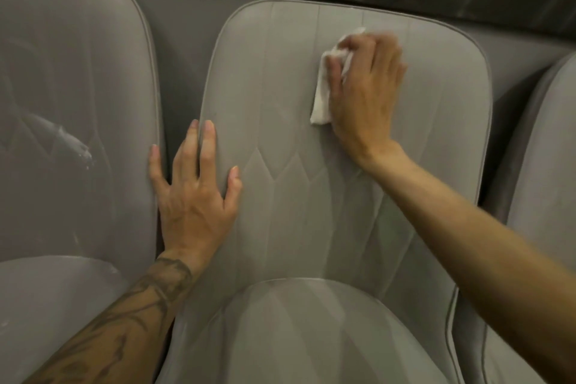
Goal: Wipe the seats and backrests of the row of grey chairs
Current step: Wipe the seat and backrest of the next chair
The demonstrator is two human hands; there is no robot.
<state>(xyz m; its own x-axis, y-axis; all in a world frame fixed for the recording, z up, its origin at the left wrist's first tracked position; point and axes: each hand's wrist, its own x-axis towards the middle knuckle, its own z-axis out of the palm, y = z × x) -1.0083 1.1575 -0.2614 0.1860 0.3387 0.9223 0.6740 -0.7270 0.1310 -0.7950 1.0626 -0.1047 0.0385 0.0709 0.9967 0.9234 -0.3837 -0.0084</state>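
The seat of the middle grey chair is what's closest to the lens. It's padded and seamed, and probably squashy on top with something firm underneath. Above it, the backrest fills the middle of the view, and that's where the wiping is being done. A left chair and a right chair are parked just beside it. A white smear can be seen on the left one's backrest, so that chair likely needs a pass too.

Nothing here has to be lifted. The upholstery is judged to be smooth and a bit slick, and a backrest like this could rock when leaned on, so bracing it makes sense.

That's what the left hand seems to be used for. It's laid flat with the fingers spread wide along the backrest's left edge, the little finger touching the neighbouring chair, and nothing is held in it.

The right hand is reached up near the backrest's top with the arm stretched out. The palm is pressed down and the thumb is hooked over the white cloth. The fingertips are blurred, so their exact curl can't be told.

The cloth looks thin, limp and weightless, and it's easily bunched. It's best kept pinned under the palm rather than pinched at a corner.
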